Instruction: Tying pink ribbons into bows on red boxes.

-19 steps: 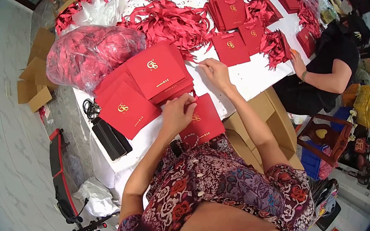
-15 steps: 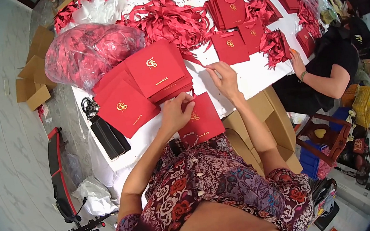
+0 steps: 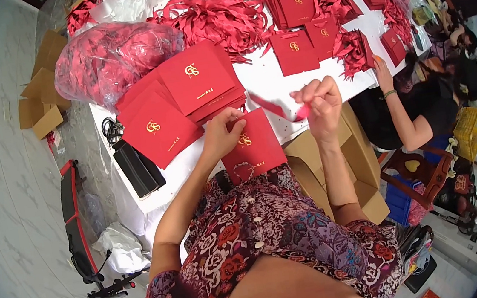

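My left hand (image 3: pixel 225 132) is closed on the top edge of a red paper gift bag (image 3: pixel 259 149) at the front edge of the table. To the right, my right hand (image 3: pixel 321 105) is raised with curled fingers pinching a red ribbon (image 3: pixel 274 106). The ribbon stretches left toward the bag's top; where it meets the bag is hidden by my left hand. Beyond my left hand lie stacks of flat red bags with gold print (image 3: pixel 196 79) and, nearer, another fanned pile (image 3: pixel 158 132). A loose heap of red ribbons (image 3: pixel 216 22) is farther back.
A clear plastic bag of ribbons (image 3: pixel 112 60) sits at the left, near a black phone case (image 3: pixel 135 168) and a cable (image 3: pixel 111 129). An open cardboard box (image 3: pixel 359 169) stands below the table edge at right. A co-worker's hand (image 3: pixel 383 72) touches bags with ribbons (image 3: pixel 352 52).
My right hand has moved right and up, drawing the ribbon with it, blurred by motion. My left hand still holds the bag. The co-worker has leaned away to the right.
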The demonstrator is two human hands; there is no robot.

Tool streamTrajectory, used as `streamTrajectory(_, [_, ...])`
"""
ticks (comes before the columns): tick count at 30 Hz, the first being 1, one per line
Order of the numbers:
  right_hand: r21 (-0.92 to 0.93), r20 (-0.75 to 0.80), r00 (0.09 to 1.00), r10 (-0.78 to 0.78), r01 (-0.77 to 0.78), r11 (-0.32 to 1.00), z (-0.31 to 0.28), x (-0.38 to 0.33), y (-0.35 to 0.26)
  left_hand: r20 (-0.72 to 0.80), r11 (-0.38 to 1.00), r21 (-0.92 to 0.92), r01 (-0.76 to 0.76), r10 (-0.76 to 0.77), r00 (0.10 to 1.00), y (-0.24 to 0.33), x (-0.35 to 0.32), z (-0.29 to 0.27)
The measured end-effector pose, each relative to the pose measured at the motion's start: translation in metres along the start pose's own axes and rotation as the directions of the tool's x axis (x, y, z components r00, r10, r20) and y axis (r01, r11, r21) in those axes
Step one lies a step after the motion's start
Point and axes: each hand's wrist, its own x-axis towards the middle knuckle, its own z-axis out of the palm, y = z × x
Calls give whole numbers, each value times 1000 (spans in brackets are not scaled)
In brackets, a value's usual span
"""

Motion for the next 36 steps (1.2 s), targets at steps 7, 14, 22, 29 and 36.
streamTrajectory(7, [-417,63,866,495,-428,802,19,-6,-10,-91,942,316,-116,152,984,24,-6,-11])
streamTrajectory(14, [-876,4,929,370,-175,449,34,-33,42,-110,878,444,-178,251,962,35,-11,-5])
streamTrajectory(22, [-908,-24,955,297,-145,394,44,-38,50,-212,802,560,-209,382,899,43,-20,11])
streamTrajectory(29, [-923,49,957,286,-66,379,42,-41,53,-213,753,622,-217,429,878,42,-24,19])
streamTrajectory(36, [-787,41,889,456,-252,563,33,-21,37,-136,850,494,-185,286,949,44,-21,1])
